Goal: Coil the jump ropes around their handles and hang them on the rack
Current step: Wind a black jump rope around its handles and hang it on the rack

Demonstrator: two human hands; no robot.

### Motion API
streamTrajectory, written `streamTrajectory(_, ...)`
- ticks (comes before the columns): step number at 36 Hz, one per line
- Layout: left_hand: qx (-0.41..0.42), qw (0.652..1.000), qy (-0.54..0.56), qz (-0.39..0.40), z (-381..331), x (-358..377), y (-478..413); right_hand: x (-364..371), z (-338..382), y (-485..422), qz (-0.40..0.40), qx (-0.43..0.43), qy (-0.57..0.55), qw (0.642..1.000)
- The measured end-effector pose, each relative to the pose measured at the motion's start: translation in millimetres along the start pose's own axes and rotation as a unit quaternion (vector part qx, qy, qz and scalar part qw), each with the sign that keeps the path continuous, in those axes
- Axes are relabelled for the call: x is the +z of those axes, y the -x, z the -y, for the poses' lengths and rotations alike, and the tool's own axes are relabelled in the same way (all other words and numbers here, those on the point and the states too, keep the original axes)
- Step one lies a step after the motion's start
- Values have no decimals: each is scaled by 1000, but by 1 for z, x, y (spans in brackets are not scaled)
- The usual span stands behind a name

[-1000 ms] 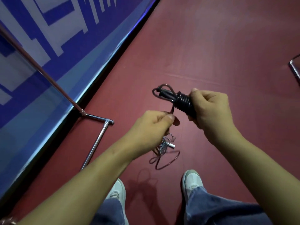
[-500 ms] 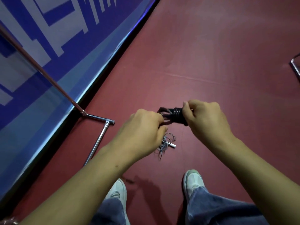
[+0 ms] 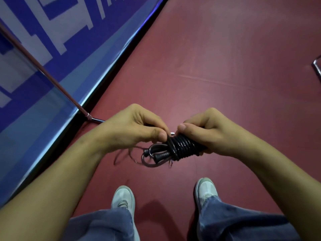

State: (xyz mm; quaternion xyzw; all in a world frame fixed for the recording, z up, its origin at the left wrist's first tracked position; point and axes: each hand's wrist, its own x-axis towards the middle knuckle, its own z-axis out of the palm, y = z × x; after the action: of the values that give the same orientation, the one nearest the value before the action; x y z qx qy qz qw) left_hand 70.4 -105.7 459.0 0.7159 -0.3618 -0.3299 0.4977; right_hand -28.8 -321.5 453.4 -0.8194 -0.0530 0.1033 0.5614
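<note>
A black jump rope (image 3: 180,147) is wound in tight turns around its handles, which lie level in front of me. My right hand (image 3: 206,132) grips the right end of the bundle, thumb on top. My left hand (image 3: 137,127) pinches the rope at the left edge of the coil. A short loose loop of rope (image 3: 147,157) and the handle tips stick out below my left hand. The metal rack's pole (image 3: 43,73) slants up to the left, its base foot partly hidden behind my left hand.
A blue and white banner wall (image 3: 52,40) runs along the left. The floor (image 3: 225,66) is dark red. My two white shoes (image 3: 124,200) stand below the hands. A metal frame corner (image 3: 317,66) shows at the right edge.
The hands rose in the view and the coil turned so its wound turns face me. The bundle has more turns on it and the hanging loose rope is shorter.
</note>
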Motion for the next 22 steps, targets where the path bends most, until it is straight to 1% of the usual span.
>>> streamTrajectory(1, 5, 999, 34, -2, 0, 2, 1, 1, 1, 0, -12, -3, -23, 1000)
streamTrajectory(3, 8, 994, 108, -36, 1, 9, 2, 5, 2, 0, -69, -3, -84, 994)
streamTrajectory(5, 15, 987, 136, -79, 0, 16, -1, 8, 2, -2, -136, -3, -147, 980)
streamTrajectory(8, 24, 978, 172, -117, -2, 25, -8, 10, 2, -7, -204, 4, -216, 955)
streamTrajectory(10, 2, 965, 220, -143, -6, 32, -11, 10, 4, -10, -244, 12, -239, 940)
streamTrajectory(11, -9, 962, 225, -154, -7, 36, -12, 10, 5, -11, -264, 13, -246, 932)
streamTrajectory(13, -29, 967, 191, -166, -9, 45, -12, 7, 8, -13, -306, 17, -261, 915)
streamTrajectory(15, -50, 975, 125, -177, -7, 50, -10, 3, 9, -14, -345, 21, -226, 911)
streamTrajectory(18, -63, 980, -18, -187, -5, 53, -7, 0, 4, -15, -383, 22, -98, 918)
streamTrajectory(20, -66, 980, -77, -171, -6, 58, -5, 0, -3, -16, -404, 29, 5, 914)
streamTrajectory(22, -74, 976, -140, -152, -7, 64, -4, 0, -12, -17, -397, 38, 131, 907)
